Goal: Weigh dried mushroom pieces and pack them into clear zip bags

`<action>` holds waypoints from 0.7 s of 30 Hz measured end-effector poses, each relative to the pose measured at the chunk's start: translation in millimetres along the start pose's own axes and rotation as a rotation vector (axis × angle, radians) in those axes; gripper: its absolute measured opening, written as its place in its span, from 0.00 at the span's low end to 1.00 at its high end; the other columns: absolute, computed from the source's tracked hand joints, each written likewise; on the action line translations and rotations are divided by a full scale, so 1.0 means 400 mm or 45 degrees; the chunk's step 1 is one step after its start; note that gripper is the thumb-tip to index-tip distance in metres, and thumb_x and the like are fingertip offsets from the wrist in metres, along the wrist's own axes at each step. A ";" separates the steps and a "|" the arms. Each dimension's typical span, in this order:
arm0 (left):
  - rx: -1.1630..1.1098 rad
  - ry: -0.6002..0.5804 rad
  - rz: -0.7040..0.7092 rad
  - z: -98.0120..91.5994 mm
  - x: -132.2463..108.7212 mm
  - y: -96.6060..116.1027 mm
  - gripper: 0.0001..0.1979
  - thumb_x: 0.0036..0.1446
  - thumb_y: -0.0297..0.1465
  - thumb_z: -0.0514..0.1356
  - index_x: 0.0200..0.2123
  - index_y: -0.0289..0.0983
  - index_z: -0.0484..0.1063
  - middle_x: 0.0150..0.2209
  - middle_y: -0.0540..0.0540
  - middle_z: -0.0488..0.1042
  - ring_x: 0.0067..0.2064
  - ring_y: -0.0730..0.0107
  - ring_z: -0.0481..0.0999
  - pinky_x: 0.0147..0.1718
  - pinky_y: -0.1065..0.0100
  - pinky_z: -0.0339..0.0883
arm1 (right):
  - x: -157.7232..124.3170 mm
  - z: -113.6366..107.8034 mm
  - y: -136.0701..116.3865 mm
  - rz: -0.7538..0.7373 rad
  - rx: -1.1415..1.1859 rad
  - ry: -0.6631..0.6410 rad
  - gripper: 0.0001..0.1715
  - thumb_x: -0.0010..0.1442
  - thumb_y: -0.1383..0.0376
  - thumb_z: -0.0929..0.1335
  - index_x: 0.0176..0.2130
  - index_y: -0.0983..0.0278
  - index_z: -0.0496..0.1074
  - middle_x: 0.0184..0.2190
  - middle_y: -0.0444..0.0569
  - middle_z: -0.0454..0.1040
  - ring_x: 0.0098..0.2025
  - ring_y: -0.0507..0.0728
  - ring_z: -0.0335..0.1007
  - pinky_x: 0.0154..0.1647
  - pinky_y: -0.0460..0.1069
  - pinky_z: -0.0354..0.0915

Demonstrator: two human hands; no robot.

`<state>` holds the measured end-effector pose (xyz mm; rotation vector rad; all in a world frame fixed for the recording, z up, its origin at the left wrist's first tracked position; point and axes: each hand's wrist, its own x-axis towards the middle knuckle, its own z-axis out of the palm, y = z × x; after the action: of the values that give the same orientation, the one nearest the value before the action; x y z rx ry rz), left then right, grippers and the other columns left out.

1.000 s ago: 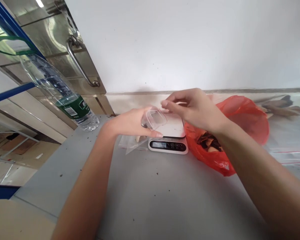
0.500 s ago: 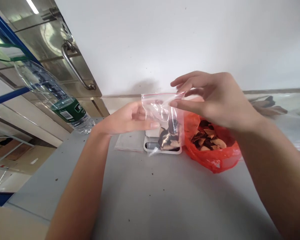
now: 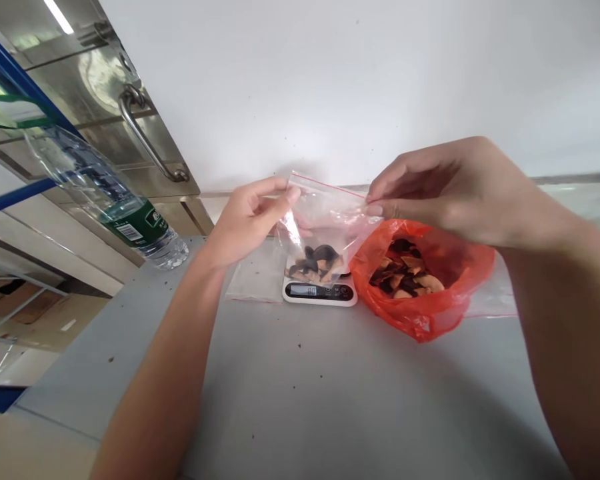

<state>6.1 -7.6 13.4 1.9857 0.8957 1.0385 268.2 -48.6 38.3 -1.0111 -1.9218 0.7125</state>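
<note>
I hold a small clear zip bag point(image 3: 325, 227) with a red seal strip by its top edge, above a white digital scale point(image 3: 320, 291). My left hand point(image 3: 245, 220) pinches the bag's left top corner. My right hand point(image 3: 455, 190) pinches the right top corner. Dark and tan dried pieces lie in the bottom of the bag. The bag hangs in front of the scale's platform, so I cannot tell if it touches it.
A red plastic bag point(image 3: 425, 280) of dried pieces lies open right of the scale. Flat empty clear bags point(image 3: 255, 280) lie to the scale's left. A water bottle point(image 3: 105, 193) stands at the grey table's point(image 3: 300, 387) far left, by a steel door.
A clear cup tipped over the scale gave way to the zip bag with the pieces inside. My hands spread apart to the bag's two top corners, pulling the seal edge taut.
</note>
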 end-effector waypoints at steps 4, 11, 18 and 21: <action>0.069 0.086 0.043 0.006 -0.002 0.015 0.14 0.64 0.43 0.69 0.39 0.38 0.81 0.32 0.46 0.85 0.36 0.62 0.87 0.34 0.66 0.82 | -0.004 -0.003 0.007 0.034 -0.010 0.091 0.09 0.56 0.61 0.79 0.34 0.56 0.78 0.28 0.48 0.80 0.30 0.59 0.74 0.33 0.57 0.73; 0.139 0.142 0.113 0.005 -0.012 0.043 0.09 0.65 0.36 0.66 0.33 0.39 0.80 0.32 0.47 0.84 0.33 0.65 0.86 0.33 0.67 0.81 | -0.006 -0.008 0.001 0.024 0.007 0.028 0.10 0.55 0.64 0.78 0.37 0.56 0.78 0.28 0.47 0.78 0.29 0.57 0.73 0.32 0.55 0.72; 0.222 0.124 0.172 0.006 -0.011 0.048 0.08 0.61 0.32 0.65 0.29 0.40 0.80 0.28 0.48 0.83 0.31 0.66 0.84 0.32 0.68 0.80 | -0.005 -0.006 -0.001 -0.031 -0.083 -0.015 0.06 0.55 0.63 0.77 0.34 0.57 0.78 0.25 0.45 0.75 0.28 0.56 0.69 0.30 0.55 0.66; 0.220 0.121 0.208 0.010 -0.013 0.050 0.08 0.61 0.32 0.65 0.29 0.40 0.82 0.30 0.47 0.84 0.32 0.66 0.84 0.33 0.68 0.79 | 0.000 0.001 0.000 0.018 -0.074 -0.113 0.09 0.56 0.59 0.77 0.38 0.58 0.79 0.24 0.45 0.74 0.28 0.56 0.68 0.29 0.55 0.64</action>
<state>12.1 -22.8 26.3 2.1983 0.9123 1.1906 267.8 -48.6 37.9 -1.0452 -2.0235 0.7240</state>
